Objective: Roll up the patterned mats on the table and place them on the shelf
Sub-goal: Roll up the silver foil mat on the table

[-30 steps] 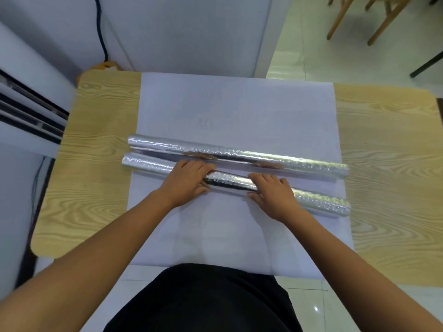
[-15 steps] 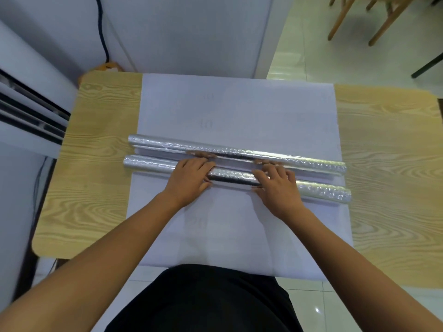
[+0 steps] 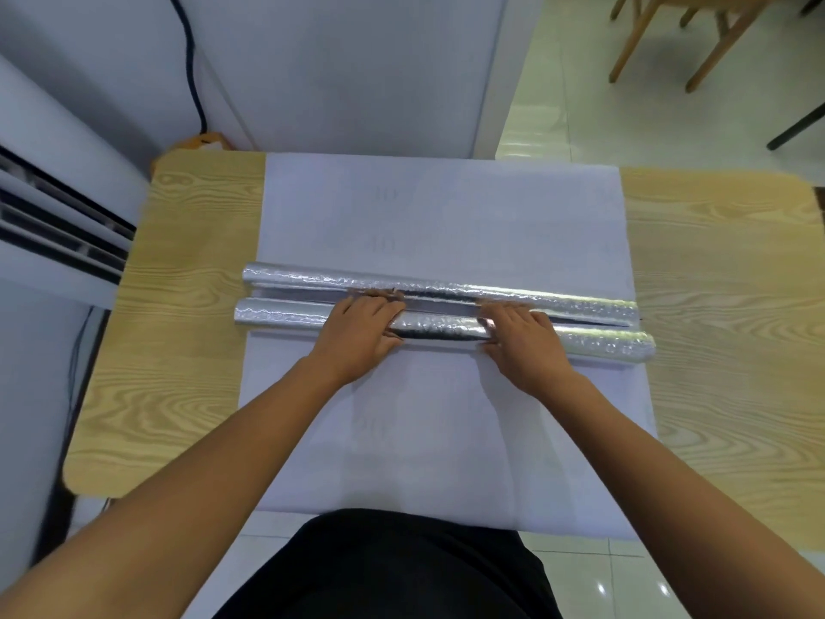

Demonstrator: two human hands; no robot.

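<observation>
A white mat (image 3: pixel 446 216) lies flat on the wooden table (image 3: pixel 192 350), and its silver embossed underside shows in two long rolls across the middle. The far roll (image 3: pixel 535 294) lies untouched. Just in front of it, almost touching, lies the near roll (image 3: pixel 285 312). My left hand (image 3: pixel 357 332) grips the near roll left of centre, fingers curved over its top and thumb on the near side. My right hand (image 3: pixel 522 346) holds the same roll right of centre in the same way. The stretch of roll under both hands is hidden.
A white air-conditioner unit (image 3: pixel 53 225) stands against the table's left side. A white cabinet (image 3: pixel 357 73) with a black cable (image 3: pixel 192 60) is behind the table. Wooden chair legs (image 3: pixel 669 38) stand on the tiled floor at the back right.
Both hands have pushed the near roll away from me, so the gap to the far roll has narrowed. The far roll has stayed put.
</observation>
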